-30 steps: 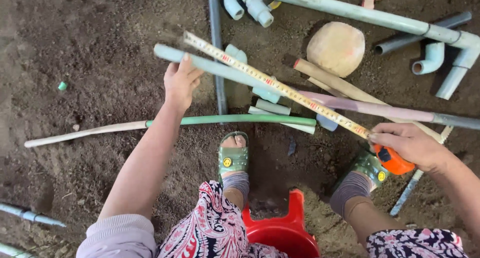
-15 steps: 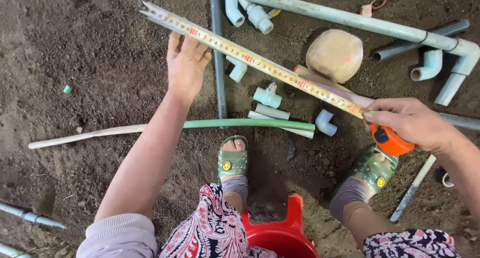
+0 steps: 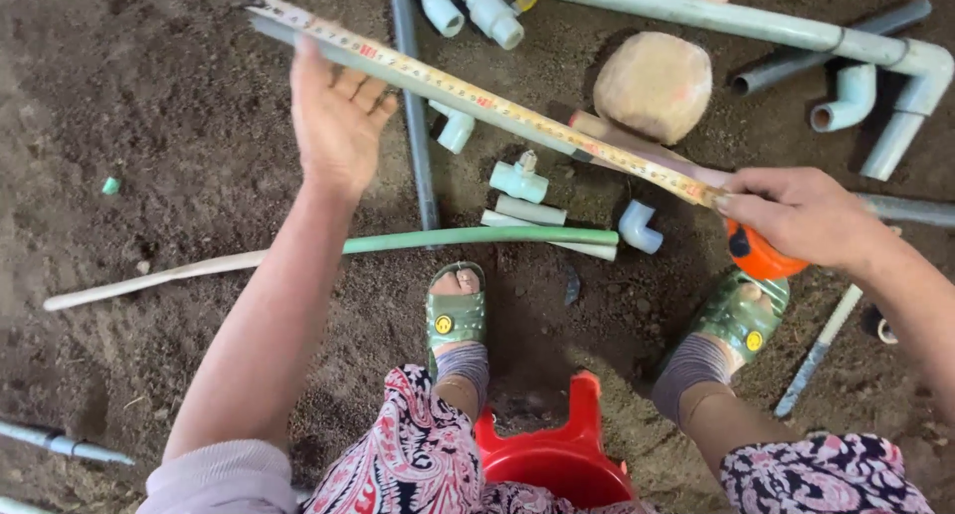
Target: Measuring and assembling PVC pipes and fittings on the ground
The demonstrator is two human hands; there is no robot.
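The left hand (image 3: 336, 121) is open, fingers spread, supporting from beneath a long pale pipe (image 3: 418, 76) with the yellow tape measure blade (image 3: 477, 101) laid along it. The right hand (image 3: 801, 215) is clamped on the orange tape measure case (image 3: 764, 258), pinching the blade where it leaves the case. Pipe and blade run slantwise from upper left to the right hand, held above the dirt floor (image 3: 149, 156).

Beneath them lies clutter: a dark grey pipe (image 3: 413, 146) running away from the person, a valve fitting (image 3: 519, 181), short pipe offcuts (image 3: 532, 213), small elbows (image 3: 639, 227), and a rounded stone (image 3: 654, 84). A long green-and-white pipe (image 3: 398, 243) lies crosswise just ahead of the sandalled feet (image 3: 455, 310). Joined pipework (image 3: 796, 38) crosses the top right. A red plastic stool (image 3: 557, 454) sits between the legs.

Since a second ago, the left hand has gone up and leftward, and the blade's free end now reaches near the top edge, more tape drawn out.

The left side of the floor is mostly bare soil, save a small green scrap (image 3: 110, 186); the right and top are crowded.
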